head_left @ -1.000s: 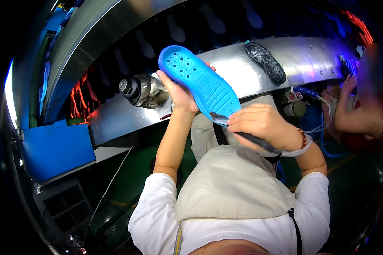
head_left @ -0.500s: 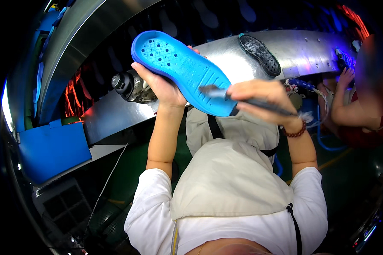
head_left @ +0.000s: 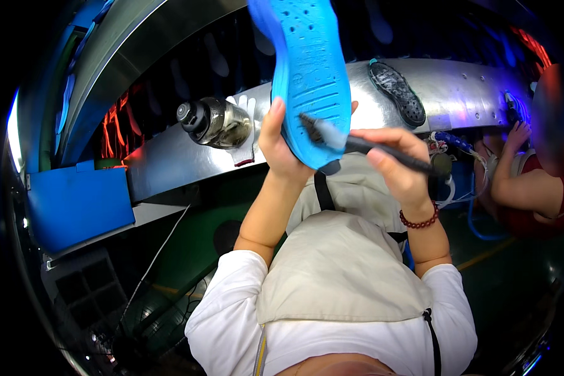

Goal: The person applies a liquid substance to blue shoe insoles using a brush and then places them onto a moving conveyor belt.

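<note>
A bright blue shoe sole (head_left: pixel 316 69) is held up in front of me, its patterned face with ridges and small holes turned my way. My left hand (head_left: pixel 285 141) grips it around its lower end, thumb on the left edge and a fingertip showing past the right edge. In my right hand (head_left: pixel 402 166) is a brush (head_left: pixel 382 152) with a dark handle, pinched between thumb and fingers. Its dark bristles touch the ridged face near the sole's lower end.
A metal bench (head_left: pixel 464 81) runs across. On it lie a dark sole (head_left: pixel 396 91), a transparent bottle with a black cap (head_left: pixel 216 122) and a white glove (head_left: pixel 247 141). More soles hang or stand behind. Another person's arm (head_left: pixel 514 156) is at the right, a blue panel (head_left: pixel 78 200) at the left.
The blue sole has turned more upright and shifted right and up, with my left hand still around it. The brush has moved toward the sole's lower end. The glove beside the bottle now shows.
</note>
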`<state>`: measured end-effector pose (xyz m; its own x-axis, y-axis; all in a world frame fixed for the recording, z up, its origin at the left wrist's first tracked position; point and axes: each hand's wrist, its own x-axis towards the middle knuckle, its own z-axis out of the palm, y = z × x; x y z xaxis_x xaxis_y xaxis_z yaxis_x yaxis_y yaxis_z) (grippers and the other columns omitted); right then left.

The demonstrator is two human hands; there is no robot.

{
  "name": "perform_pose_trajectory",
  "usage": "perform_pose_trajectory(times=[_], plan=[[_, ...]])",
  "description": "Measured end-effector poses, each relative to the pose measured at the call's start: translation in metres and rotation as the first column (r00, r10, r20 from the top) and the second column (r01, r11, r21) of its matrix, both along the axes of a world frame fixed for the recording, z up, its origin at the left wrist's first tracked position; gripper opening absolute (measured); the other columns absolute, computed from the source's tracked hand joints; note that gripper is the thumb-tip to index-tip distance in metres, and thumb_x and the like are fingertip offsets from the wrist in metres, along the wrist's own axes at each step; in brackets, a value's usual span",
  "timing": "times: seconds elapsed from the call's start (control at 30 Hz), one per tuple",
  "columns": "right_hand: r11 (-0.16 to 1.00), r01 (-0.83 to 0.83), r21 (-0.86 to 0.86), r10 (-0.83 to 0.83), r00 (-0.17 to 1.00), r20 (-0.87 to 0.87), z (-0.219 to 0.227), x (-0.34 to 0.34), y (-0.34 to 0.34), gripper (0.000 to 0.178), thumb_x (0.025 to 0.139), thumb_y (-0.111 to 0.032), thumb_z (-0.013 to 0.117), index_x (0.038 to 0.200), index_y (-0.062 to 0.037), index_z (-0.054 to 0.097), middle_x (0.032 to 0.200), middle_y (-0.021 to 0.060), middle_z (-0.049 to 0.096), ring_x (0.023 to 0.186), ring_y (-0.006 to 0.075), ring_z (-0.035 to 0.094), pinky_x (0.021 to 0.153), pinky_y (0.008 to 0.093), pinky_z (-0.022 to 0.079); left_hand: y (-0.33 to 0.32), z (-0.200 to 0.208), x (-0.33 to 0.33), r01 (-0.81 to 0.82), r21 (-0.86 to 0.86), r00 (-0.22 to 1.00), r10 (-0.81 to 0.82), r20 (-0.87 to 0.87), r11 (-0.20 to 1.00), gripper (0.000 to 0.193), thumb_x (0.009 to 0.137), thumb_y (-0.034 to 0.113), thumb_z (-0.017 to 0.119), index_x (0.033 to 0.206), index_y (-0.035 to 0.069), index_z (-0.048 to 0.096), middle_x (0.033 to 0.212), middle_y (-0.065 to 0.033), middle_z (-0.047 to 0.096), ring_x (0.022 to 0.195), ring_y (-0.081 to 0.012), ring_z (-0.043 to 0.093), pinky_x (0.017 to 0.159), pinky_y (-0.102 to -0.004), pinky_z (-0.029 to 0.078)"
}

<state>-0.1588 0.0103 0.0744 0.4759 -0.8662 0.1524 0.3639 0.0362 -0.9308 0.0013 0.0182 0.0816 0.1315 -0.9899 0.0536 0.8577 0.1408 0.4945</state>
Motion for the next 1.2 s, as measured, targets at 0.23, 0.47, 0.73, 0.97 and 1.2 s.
perform_pose_trajectory(times=[0.23, 0.47, 0.73, 0.97, 1.2], plan=[[0.94, -0.036, -0.34, -0.015, 0.989, -0.146, 0.015, 0.003, -0.015, 0.02, 0.071, 0.006, 0.056, 0.091, 0.0057, 0.059, 0.097, 0.0198, 0.06, 0.091, 0.0259, 0.058, 0.083, 0.0333, 0.045, -0.014, -0.011, 0.021, -0.017, 0.031, 0.994, 0.013, 0.109, 0.999, 0.062, 0.082, 0.048, 0.038, 0.125, 0.003, 0.038, 0.118, -0.0201, 0.048, 0.102, -0.0356, 0.052, 0.091, -0.0509, 0.038], [0.934, -0.056, -0.354, 0.042, 0.998, -0.045, 0.026, -0.008, -0.036, 0.02, 0.071, 0.003, 0.062, 0.091, 0.0035, 0.06, 0.091, 0.015, 0.062, 0.087, 0.0219, 0.06, 0.079, 0.029, 0.047, -0.021, -0.01, 0.027, 0.047, 0.065, 0.978, -0.059, 0.199, 0.997, 0.066, 0.081, 0.05, 0.037, 0.127, 0.003, 0.036, 0.119, -0.0221, 0.046, 0.102, -0.0374, 0.051, 0.089, -0.0532, 0.038], [0.78, -0.176, -0.601, 0.025, 0.968, -0.251, 0.025, -0.005, -0.037, 0.018, 0.065, 0.003, 0.064, 0.083, 0.0018, 0.061, 0.087, 0.0156, 0.063, 0.087, 0.0272, 0.061, 0.079, 0.0346, 0.048, -0.028, -0.002, 0.038, 0.164, 0.172, 0.967, -0.193, 0.168, 0.971, 0.063, 0.083, 0.045, 0.035, 0.125, -0.002, 0.036, 0.12, -0.0238, 0.045, 0.104, -0.0385, 0.05, 0.088, -0.0537, 0.039], [0.667, -0.329, -0.669, 0.118, 0.933, -0.341, 0.038, -0.018, -0.031, 0.021, 0.065, 0.0, 0.067, 0.085, -0.0035, 0.062, 0.09, 0.0099, 0.064, 0.085, 0.0248, 0.061, 0.074, 0.0346, 0.047, -0.025, -0.001, 0.044, 0.503, 0.301, 0.851, -0.525, -0.008, 0.811, 0.046, 0.083, 0.029, 0.048, 0.111, -0.007, 0.049, 0.102, -0.0212, 0.057, 0.089, -0.0281, 0.059, 0.08, -0.0391, 0.049], [0.446, -0.663, -0.601, 0.178, 0.724, -0.666, 0.035, -0.033, -0.038, 0.017, 0.07, -0.006, 0.061, 0.086, -0.0094, 0.062, 0.093, 0.0022, 0.064, 0.078, 0.0185, 0.062, 0.063, 0.0251, 0.049, -0.009, 0.01, 0.037, 0.442, 0.647, 0.564, -0.753, 0.338, 0.621, 0.044, 0.081, 0.03, 0.054, 0.112, -0.002, 0.05, 0.101, -0.0144, 0.056, 0.089, -0.019, 0.055, 0.076, -0.0292, 0.045]])
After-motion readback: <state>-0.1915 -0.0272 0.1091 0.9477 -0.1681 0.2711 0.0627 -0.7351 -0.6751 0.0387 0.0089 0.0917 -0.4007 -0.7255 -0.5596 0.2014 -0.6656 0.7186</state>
